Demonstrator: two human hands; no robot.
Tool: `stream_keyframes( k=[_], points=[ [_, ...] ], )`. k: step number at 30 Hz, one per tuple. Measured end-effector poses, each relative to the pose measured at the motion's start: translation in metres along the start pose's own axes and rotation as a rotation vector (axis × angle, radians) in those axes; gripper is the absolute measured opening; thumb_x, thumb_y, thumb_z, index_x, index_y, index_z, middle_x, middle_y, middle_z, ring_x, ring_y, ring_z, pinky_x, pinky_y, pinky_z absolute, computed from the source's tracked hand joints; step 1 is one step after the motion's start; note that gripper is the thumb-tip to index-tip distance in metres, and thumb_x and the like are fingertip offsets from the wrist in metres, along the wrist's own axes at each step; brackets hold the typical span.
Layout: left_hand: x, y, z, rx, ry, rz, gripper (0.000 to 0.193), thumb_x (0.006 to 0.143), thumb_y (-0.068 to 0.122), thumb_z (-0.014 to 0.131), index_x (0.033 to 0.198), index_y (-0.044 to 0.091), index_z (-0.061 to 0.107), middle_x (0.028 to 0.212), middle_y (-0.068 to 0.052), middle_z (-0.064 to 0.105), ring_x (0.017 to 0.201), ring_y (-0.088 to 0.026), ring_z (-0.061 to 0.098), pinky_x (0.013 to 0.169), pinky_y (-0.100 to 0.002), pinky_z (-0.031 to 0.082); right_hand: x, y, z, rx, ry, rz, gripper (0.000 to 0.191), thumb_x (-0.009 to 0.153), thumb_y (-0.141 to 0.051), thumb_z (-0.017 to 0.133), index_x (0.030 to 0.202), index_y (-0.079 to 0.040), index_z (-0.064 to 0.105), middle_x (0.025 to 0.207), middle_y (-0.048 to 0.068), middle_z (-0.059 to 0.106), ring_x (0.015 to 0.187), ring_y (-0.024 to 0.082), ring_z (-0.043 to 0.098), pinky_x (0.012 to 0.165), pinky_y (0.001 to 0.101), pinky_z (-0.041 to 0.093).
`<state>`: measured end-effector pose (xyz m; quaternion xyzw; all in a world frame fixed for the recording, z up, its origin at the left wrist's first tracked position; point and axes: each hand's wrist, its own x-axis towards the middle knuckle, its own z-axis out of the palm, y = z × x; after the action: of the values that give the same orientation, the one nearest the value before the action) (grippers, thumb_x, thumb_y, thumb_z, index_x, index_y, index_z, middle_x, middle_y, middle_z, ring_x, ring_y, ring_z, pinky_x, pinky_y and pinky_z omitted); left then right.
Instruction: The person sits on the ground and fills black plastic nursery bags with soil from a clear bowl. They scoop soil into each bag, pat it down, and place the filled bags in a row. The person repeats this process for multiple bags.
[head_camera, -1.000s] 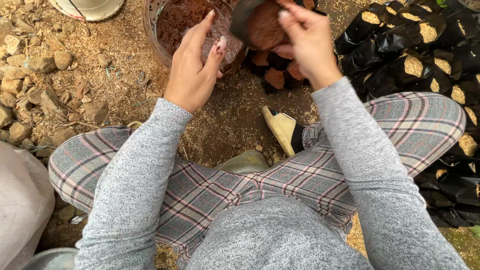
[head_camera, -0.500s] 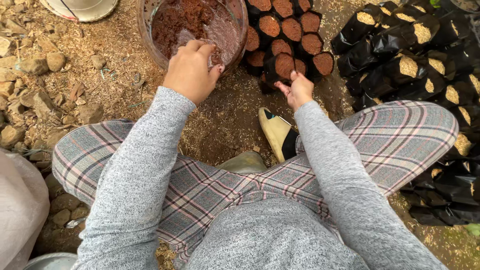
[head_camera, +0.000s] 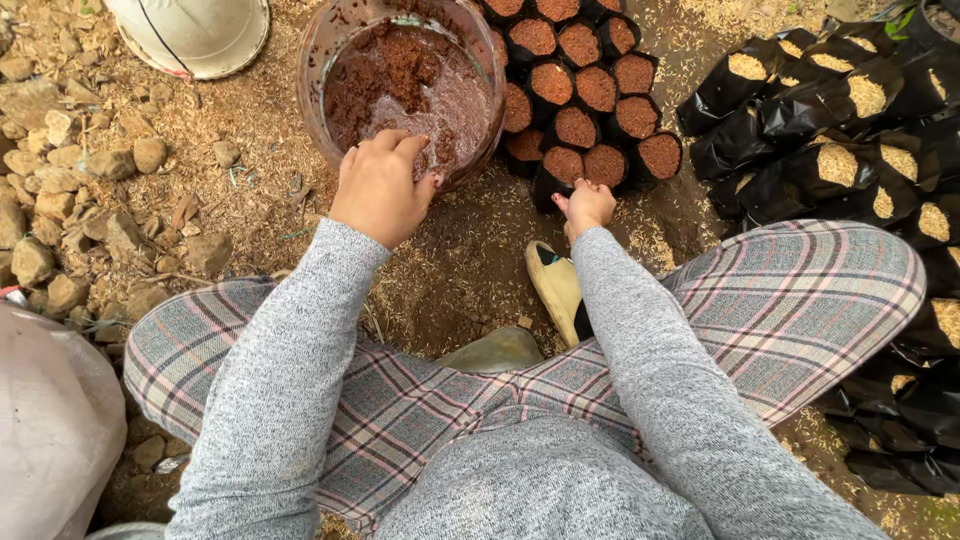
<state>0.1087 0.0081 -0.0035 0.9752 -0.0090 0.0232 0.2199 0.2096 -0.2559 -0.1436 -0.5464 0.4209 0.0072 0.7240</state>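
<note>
Left hand (head_camera: 380, 188) slid to round tub (head_camera: 318, 60) rim, cupping crumbly soil; right hand (head_camera: 587, 206) empty, loose.

Grey marled sleeves (head_camera: 290, 380), plaid trousers (head_camera: 800, 300), seemingly yellowish sandal (head_camera: 555, 285).

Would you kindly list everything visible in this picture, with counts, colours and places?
tub: one, clear brownish plastic, top centre, holding reddish-brown soil
soil-filled bags: about a dozen, black, clustered right of the tub
husk-filled bags: many, black, along the right edge
pale bucket: one, off-white, top left
stones: many, tan, left side
white sack: one, lower left
sandals: two, olive-yellow, centre ground
left hand: fingers inside the tub
right hand: at the nearest soil-filled bag
</note>
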Motion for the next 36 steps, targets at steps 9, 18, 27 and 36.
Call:
stream_keyframes(
  k=[9,18,27,36],
  points=[
    [0.017,0.005,0.012,0.024,-0.084,0.011,0.049,0.093,0.024,0.072,0.135,0.002,0.063,0.13,-0.019,0.063,0.122,-0.036,0.06,0.114,-0.059,0.034,0.001,0.005,-0.007,-0.148,-0.034,0.1,0.04,0.096,-0.02,0.068,0.124,-0.002,0.045,0.111,0.02,0.06,0.078,0.034,0.074,0.063,0.0402,0.067],
    [0.023,0.011,0.009,0.036,-0.128,0.005,0.052,0.091,0.024,0.072,0.136,0.002,0.061,0.133,-0.019,0.061,0.124,-0.036,0.058,0.114,-0.06,0.032,-0.012,-0.002,-0.003,-0.137,-0.07,0.123,0.05,0.095,-0.027,0.071,0.126,-0.006,0.038,0.114,0.019,0.056,0.089,0.037,0.072,0.068,0.0424,0.065],
    [0.021,0.011,0.006,0.042,-0.156,-0.021,0.05,0.093,0.025,0.07,0.137,0.003,0.061,0.134,-0.019,0.061,0.124,-0.037,0.057,0.115,-0.061,0.032,-0.003,0.007,-0.002,0.029,-0.049,0.058,0.02,0.095,-0.004,0.065,0.095,-0.004,0.045,0.098,0.011,0.056,0.08,0.031,0.066,0.068,0.0437,0.069],
    [0.024,0.013,0.014,0.047,-0.157,0.01,0.051,0.092,0.027,0.071,0.136,0.003,0.061,0.134,-0.019,0.06,0.126,-0.036,0.056,0.113,-0.061,0.032,-0.022,-0.004,0.001,-0.024,-0.099,0.144,0.022,0.096,-0.013,0.066,0.098,-0.01,0.045,0.102,0.009,0.057,0.081,0.028,0.065,0.073,0.042,0.064]
  ],
)
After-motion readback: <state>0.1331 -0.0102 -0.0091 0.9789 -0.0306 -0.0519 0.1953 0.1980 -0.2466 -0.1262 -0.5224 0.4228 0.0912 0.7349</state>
